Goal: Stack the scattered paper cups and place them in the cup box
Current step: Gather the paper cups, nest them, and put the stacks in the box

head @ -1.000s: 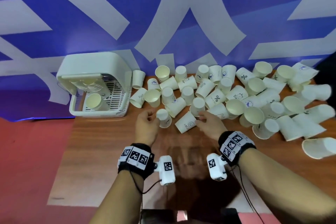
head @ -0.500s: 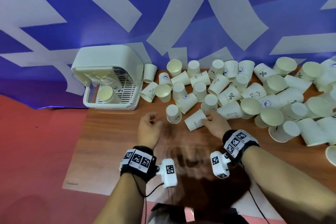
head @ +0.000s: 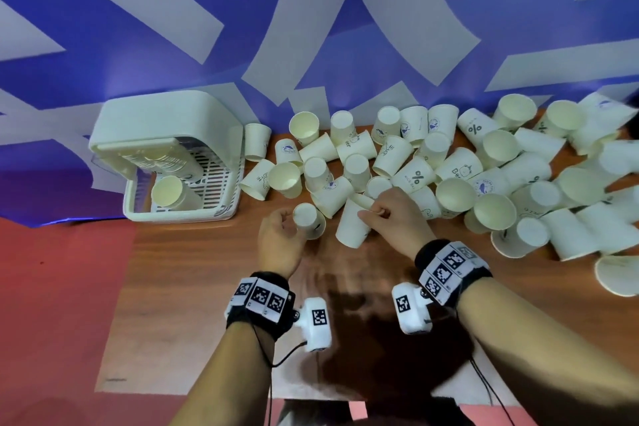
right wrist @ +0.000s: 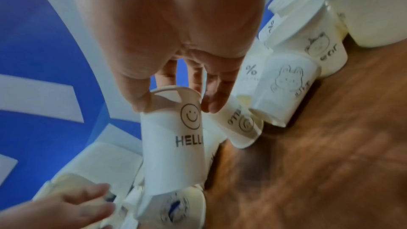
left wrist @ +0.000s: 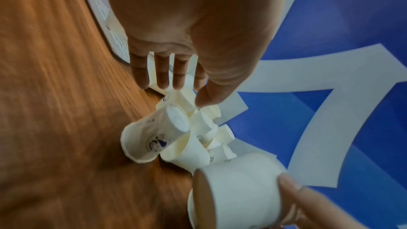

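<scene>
With both wrists low over the wooden table (head: 193, 304), the right hand (head: 394, 214) pinches the base end of a HELLO cup (right wrist: 174, 145) between thumb and fingers, tilting it off the wood at the near edge of the cup pile (head: 449, 162). Just left of that cup, the left hand (head: 280, 242) reaches with loose, straight fingers beside an upside-down cup (head: 308, 220), holding nothing. Left of the pile sits the white cup box (head: 166, 156), one cup (head: 173, 192) lying inside.

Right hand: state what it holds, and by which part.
The right hand pinches a white paper cup printed with a smiley and HELLO at its narrow base end, thumb opposite fingers.
</scene>
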A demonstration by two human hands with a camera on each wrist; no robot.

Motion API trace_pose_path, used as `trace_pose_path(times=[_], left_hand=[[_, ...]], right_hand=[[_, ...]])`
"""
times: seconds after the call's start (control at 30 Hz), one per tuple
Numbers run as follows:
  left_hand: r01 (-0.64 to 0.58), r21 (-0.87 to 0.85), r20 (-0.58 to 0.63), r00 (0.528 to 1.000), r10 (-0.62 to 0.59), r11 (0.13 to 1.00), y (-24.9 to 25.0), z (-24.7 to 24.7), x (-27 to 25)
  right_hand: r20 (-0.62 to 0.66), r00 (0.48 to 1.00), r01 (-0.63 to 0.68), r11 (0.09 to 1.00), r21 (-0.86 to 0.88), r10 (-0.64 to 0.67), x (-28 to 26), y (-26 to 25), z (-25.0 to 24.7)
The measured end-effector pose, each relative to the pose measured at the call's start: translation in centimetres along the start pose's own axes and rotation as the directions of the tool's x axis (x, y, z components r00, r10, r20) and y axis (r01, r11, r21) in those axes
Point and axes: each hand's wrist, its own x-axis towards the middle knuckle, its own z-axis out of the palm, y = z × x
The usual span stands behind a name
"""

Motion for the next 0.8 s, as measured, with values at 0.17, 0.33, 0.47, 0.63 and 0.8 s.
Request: trace_pose_path(times=[0.17,0.33,0.47,0.63,0.8], left_hand=[[-0.037,0.26,0.019,0.999,0.033,0.965,0.8,2.9,2.0],[-0.016,0.351,0.071,0.997,-0.009,0.936,0.8,4.6,3.1],[-0.042,0.403,0.093,0.996,0.004,0.914,0.4,5.2,3.6],[-0.039,0.398,0.121,0.993,-0.01,0.916,0.2,5.5,3.7],[-0.008,0.338,0.051,0.999,-0.01,0.941,0.2,4.6,2.5]], right_hand=[[-0.045,0.996,-0.078,0.993,0.089,0.083,-0.7,0.1,-2.8],[-0.112,0.989,-0.081,0.988,0.131,0.096,-1.6,1.7,-4.7],[-0.123,0.987,-0.084,0.986,0.141,0.102,-2.1,2.5,-5.5],[-0.145,0.984,-0.077,0.977,0.201,0.107,-2.8,2.8,-5.8],[-0.11,0.988,-0.085,0.973,0.212,0.11,-2.6,2.9,-5.8]])
